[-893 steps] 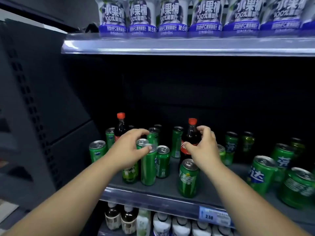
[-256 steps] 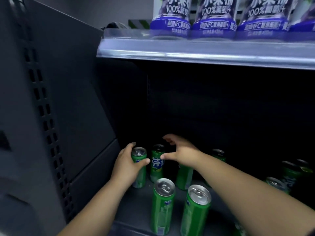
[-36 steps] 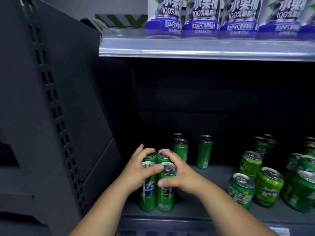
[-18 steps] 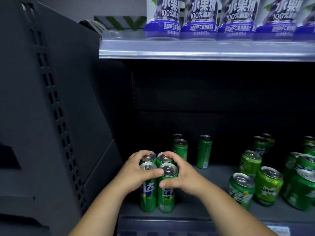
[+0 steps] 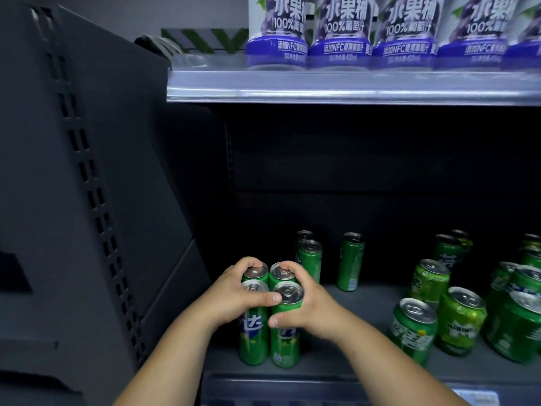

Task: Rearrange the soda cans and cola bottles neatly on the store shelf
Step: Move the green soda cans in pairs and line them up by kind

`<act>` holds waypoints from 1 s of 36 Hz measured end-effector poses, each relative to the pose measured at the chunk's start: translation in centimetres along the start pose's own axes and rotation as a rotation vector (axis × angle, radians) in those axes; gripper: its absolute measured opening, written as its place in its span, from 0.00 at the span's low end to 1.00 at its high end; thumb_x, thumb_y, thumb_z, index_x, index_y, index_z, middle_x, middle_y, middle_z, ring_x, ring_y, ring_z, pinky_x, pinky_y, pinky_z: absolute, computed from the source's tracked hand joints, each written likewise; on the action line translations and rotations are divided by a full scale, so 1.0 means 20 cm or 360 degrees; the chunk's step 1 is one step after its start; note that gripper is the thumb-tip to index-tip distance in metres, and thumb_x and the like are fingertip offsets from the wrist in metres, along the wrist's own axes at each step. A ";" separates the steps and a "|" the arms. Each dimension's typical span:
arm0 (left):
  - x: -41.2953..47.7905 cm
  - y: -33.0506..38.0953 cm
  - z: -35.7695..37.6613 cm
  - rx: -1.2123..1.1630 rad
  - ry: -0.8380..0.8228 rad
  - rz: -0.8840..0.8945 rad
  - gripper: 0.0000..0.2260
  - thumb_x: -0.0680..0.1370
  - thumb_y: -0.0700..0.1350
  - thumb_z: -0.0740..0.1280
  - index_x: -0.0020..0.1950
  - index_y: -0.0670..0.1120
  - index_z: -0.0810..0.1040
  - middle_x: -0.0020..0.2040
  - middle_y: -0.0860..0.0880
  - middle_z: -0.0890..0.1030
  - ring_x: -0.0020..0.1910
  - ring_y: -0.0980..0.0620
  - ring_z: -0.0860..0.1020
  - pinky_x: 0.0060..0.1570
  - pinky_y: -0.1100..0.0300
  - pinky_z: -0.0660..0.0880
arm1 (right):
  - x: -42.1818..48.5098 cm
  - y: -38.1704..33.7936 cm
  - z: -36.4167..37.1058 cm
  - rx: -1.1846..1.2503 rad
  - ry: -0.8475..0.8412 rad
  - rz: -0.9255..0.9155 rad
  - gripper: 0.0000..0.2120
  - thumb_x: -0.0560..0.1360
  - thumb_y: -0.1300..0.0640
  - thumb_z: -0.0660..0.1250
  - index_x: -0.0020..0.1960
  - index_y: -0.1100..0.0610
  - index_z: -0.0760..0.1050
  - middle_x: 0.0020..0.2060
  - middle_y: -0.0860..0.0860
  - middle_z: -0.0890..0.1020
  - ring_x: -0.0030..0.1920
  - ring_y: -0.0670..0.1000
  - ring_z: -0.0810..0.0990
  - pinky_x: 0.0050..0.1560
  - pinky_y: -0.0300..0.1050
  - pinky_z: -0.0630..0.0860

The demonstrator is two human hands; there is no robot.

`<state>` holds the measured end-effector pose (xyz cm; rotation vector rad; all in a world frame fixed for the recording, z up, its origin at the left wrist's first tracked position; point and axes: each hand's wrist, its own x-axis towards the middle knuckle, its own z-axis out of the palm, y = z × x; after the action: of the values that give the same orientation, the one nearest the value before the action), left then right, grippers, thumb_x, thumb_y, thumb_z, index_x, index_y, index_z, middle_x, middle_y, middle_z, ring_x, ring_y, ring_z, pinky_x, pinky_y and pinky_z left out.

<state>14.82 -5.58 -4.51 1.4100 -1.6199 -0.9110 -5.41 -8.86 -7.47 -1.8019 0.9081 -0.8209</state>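
Green slim cans (image 5: 254, 341) (four, in a tight square) stand on the matte shelf (image 5: 351, 344), left hand (image 5: 231, 294) and right hand (image 5: 311, 307) curled round them.

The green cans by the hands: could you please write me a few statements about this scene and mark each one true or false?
1. The left hand and the right hand together clasp four tall cans. True.
2. Those four tall cans lie on their sides. False: they stand upright, packed in a square.
3. Juice bottles with purple labels stand on the upper shelf. True.
4. A red-capped cola bottle stands right behind the hands. False: only green cans show there.
5. Stouter cans stand to the right. True.
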 end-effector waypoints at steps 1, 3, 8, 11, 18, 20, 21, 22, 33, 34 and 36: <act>0.00 0.00 0.00 0.0015 -0.0001 0.0001 0.32 0.54 0.63 0.82 0.54 0.62 0.76 0.57 0.49 0.79 0.53 0.51 0.81 0.56 0.49 0.79 | 0.00 0.00 0.00 0.0003 0.0004 0.0004 0.48 0.53 0.47 0.87 0.67 0.34 0.67 0.65 0.50 0.76 0.62 0.49 0.81 0.61 0.55 0.80; -0.01 0.00 0.00 0.0036 -0.0005 0.0007 0.31 0.55 0.63 0.81 0.55 0.62 0.76 0.58 0.50 0.79 0.54 0.52 0.81 0.55 0.50 0.79 | 0.00 0.01 0.01 0.0008 0.0014 0.0016 0.49 0.53 0.47 0.87 0.68 0.35 0.66 0.66 0.50 0.76 0.62 0.50 0.81 0.60 0.55 0.80; -0.01 -0.02 0.01 0.0031 0.0023 -0.0009 0.35 0.52 0.68 0.80 0.56 0.65 0.74 0.60 0.49 0.77 0.55 0.52 0.80 0.57 0.50 0.79 | 0.00 0.00 0.02 0.0033 -0.0002 0.0014 0.49 0.53 0.46 0.87 0.68 0.36 0.67 0.66 0.50 0.76 0.62 0.50 0.81 0.61 0.57 0.80; -0.02 -0.02 0.03 0.0068 0.0071 0.0007 0.35 0.52 0.71 0.78 0.56 0.64 0.74 0.60 0.50 0.77 0.55 0.53 0.80 0.57 0.50 0.78 | -0.01 -0.01 0.01 0.0043 -0.0037 0.0018 0.49 0.53 0.46 0.87 0.68 0.35 0.66 0.67 0.51 0.75 0.64 0.50 0.80 0.63 0.56 0.79; -0.08 0.06 0.04 0.0217 0.0218 0.0108 0.38 0.58 0.73 0.70 0.65 0.61 0.72 0.64 0.60 0.70 0.62 0.62 0.72 0.60 0.61 0.72 | -0.08 -0.03 -0.06 -0.0055 -0.0119 0.0073 0.63 0.52 0.38 0.85 0.77 0.33 0.51 0.76 0.43 0.64 0.73 0.45 0.68 0.73 0.50 0.69; -0.09 0.10 0.04 0.0321 0.0264 0.0177 0.40 0.59 0.73 0.69 0.68 0.60 0.70 0.65 0.63 0.69 0.63 0.64 0.70 0.61 0.61 0.70 | -0.10 -0.05 -0.09 -0.0089 -0.0079 0.0027 0.61 0.52 0.36 0.84 0.76 0.32 0.52 0.77 0.43 0.60 0.76 0.44 0.63 0.76 0.51 0.64; -0.09 0.13 0.05 0.0379 0.0275 0.0214 0.40 0.59 0.73 0.69 0.68 0.60 0.70 0.65 0.64 0.69 0.63 0.65 0.69 0.61 0.61 0.69 | -0.11 -0.05 -0.11 -0.0097 -0.0061 0.0005 0.59 0.53 0.35 0.83 0.76 0.31 0.53 0.78 0.43 0.59 0.77 0.43 0.60 0.77 0.51 0.62; -0.10 0.16 0.05 0.0437 0.0277 0.0242 0.40 0.59 0.73 0.69 0.69 0.60 0.70 0.65 0.64 0.69 0.63 0.66 0.69 0.60 0.62 0.69 | -0.12 -0.06 -0.13 -0.0097 -0.0037 -0.0020 0.58 0.53 0.34 0.83 0.75 0.31 0.54 0.78 0.43 0.59 0.78 0.43 0.58 0.78 0.51 0.60; 0.00 0.49 0.19 0.0987 0.0068 0.0455 0.34 0.68 0.66 0.72 0.71 0.59 0.68 0.67 0.61 0.69 0.64 0.61 0.70 0.60 0.63 0.68 | -0.27 -0.30 -0.56 -0.0622 0.0230 -0.0215 0.40 0.64 0.46 0.81 0.72 0.43 0.67 0.69 0.42 0.70 0.70 0.43 0.69 0.72 0.46 0.68; 0.00 0.51 0.21 0.1007 0.0059 0.0466 0.34 0.68 0.66 0.72 0.71 0.60 0.68 0.67 0.61 0.69 0.63 0.61 0.70 0.60 0.63 0.69 | -0.30 -0.31 -0.61 -0.0675 0.0228 -0.0202 0.39 0.65 0.47 0.81 0.72 0.44 0.68 0.69 0.43 0.71 0.69 0.44 0.70 0.71 0.45 0.69; 0.01 0.53 0.27 0.1004 0.0024 0.0478 0.33 0.68 0.66 0.72 0.70 0.60 0.68 0.66 0.61 0.70 0.64 0.61 0.70 0.62 0.60 0.71 | -0.35 -0.32 -0.70 -0.0746 0.0213 -0.0164 0.38 0.66 0.46 0.80 0.72 0.43 0.69 0.69 0.43 0.72 0.69 0.44 0.71 0.70 0.46 0.69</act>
<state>5.41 -4.32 2.62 1.4998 -2.1440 -0.2115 -19.21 -7.05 2.29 -2.2324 1.1752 -0.8502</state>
